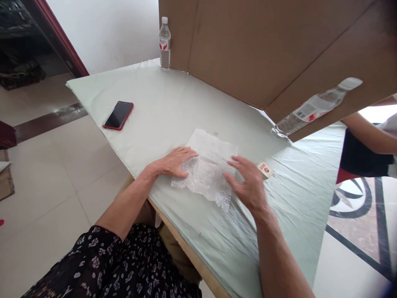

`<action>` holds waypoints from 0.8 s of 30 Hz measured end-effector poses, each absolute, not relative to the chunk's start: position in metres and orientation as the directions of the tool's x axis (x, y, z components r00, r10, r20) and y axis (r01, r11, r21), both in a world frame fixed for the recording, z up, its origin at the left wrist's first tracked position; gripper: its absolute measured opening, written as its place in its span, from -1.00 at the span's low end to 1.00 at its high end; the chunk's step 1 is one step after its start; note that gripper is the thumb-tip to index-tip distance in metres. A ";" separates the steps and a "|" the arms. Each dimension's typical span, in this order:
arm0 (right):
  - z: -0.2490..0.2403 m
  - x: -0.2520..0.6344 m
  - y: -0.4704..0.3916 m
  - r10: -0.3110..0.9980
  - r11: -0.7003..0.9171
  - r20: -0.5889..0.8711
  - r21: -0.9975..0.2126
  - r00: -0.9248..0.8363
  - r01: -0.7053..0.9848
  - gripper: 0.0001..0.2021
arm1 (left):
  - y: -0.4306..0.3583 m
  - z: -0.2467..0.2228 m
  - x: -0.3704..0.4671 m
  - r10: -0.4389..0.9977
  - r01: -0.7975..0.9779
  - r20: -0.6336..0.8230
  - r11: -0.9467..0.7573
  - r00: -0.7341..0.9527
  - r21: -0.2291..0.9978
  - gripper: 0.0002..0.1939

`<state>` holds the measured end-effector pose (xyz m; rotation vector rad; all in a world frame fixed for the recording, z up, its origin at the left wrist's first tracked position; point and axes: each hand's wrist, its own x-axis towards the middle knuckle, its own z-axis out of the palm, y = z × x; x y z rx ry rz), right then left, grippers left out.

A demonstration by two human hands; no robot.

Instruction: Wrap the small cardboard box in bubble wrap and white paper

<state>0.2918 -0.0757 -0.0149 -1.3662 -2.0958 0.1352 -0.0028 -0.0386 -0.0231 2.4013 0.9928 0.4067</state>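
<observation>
A crumpled sheet of clear bubble wrap (207, 165) lies spread on the covered table, its lower edge ragged. My left hand (176, 161) rests on the sheet's left side, fingers stretched out and thumb apart. Over its right edge is my right hand (248, 182), slightly blurred, with fingers spread; whether it touches the sheet I cannot tell. Just beyond the right hand sits a small pale box (265, 169) with red print, partly hidden by that hand.
A cardboard panel (235, 49) stands along the back, with a water bottle (165, 45) at its left end and another bottle (316, 108) before it on the right. A red-cased phone (118, 115) lies at left. Another person's arm (370, 132) shows at far right.
</observation>
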 end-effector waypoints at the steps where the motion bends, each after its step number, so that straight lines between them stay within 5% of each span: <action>1: -0.008 0.299 -0.074 0.846 0.410 0.505 -0.406 -0.174 0.816 -0.67 | -0.039 -0.024 -0.003 0.723 0.567 0.086 -0.604 0.686 0.560 -0.23; 3: 0.000 0.319 -0.070 0.839 0.259 0.544 -0.412 0.008 0.874 -0.62 | -0.039 -0.025 -0.002 0.729 0.569 0.088 -0.598 0.679 0.564 -0.22; 6: -0.005 0.356 -0.062 0.904 -0.010 0.386 -0.413 0.185 0.910 -0.30 | -0.040 -0.026 -0.001 0.740 0.582 0.066 -0.578 0.669 0.572 -0.19; 9: -0.020 0.380 -0.058 0.943 -0.083 0.247 -0.477 0.224 0.875 -0.42 | -0.040 -0.025 -0.001 0.741 0.587 0.038 -0.561 0.670 0.583 -0.16; 14: -0.012 0.342 -0.068 0.913 0.065 0.369 -0.557 0.176 0.828 -0.53 | -0.040 -0.024 0.000 0.740 0.588 0.038 -0.564 0.672 0.580 -0.14; 18: -0.004 0.282 -0.074 0.903 0.301 0.429 -0.561 -0.041 0.771 -0.52 | -0.040 -0.025 0.001 0.741 0.590 0.062 -0.580 0.669 0.562 -0.15; 24: -0.034 0.248 -0.070 0.908 0.413 0.281 -0.469 -0.311 0.781 -0.51 | -0.038 -0.027 0.003 0.744 0.596 0.073 -0.585 0.664 0.549 -0.18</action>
